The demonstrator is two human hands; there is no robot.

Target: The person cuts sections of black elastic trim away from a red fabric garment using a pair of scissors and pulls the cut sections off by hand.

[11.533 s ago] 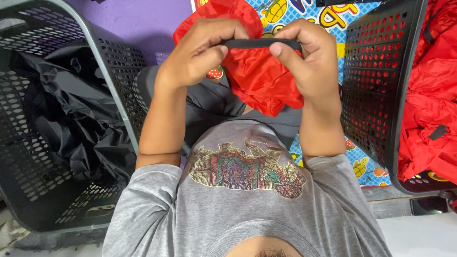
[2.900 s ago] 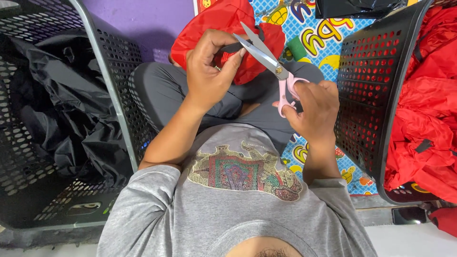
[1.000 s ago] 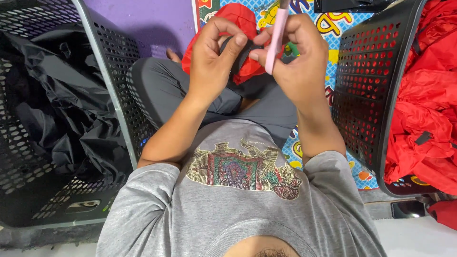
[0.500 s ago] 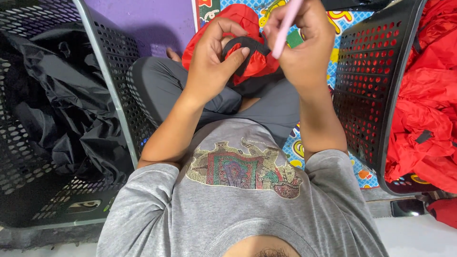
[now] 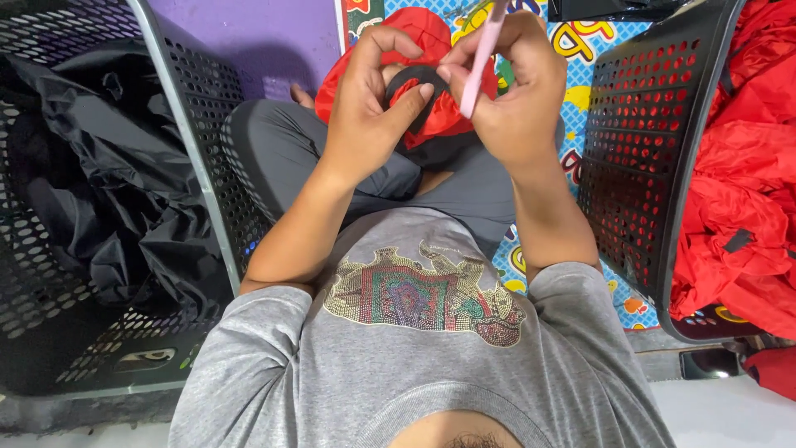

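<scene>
My left hand (image 5: 369,108) pinches a black strap loop (image 5: 412,79) that belongs to a red fabric piece (image 5: 431,108) held up over my lap. My right hand (image 5: 510,87) grips pink-handled scissors (image 5: 481,54), whose handle sticks up past my fingers, and its fingertips also touch the strap. The blades are hidden behind my hands. Both hands are close together, thumbs almost meeting at the loop.
A black perforated basket (image 5: 191,166) on the left holds black fabric (image 5: 99,191). A second black basket (image 5: 655,141) on the right holds red fabric (image 5: 738,182). I sit cross-legged in grey trousers on a colourful patterned mat (image 5: 580,58), with a purple surface (image 5: 265,41) behind.
The scissors were open at the fabric about three seconds ago; now they are folded up in my right hand, and both hands have bent the black strap into a loop.
</scene>
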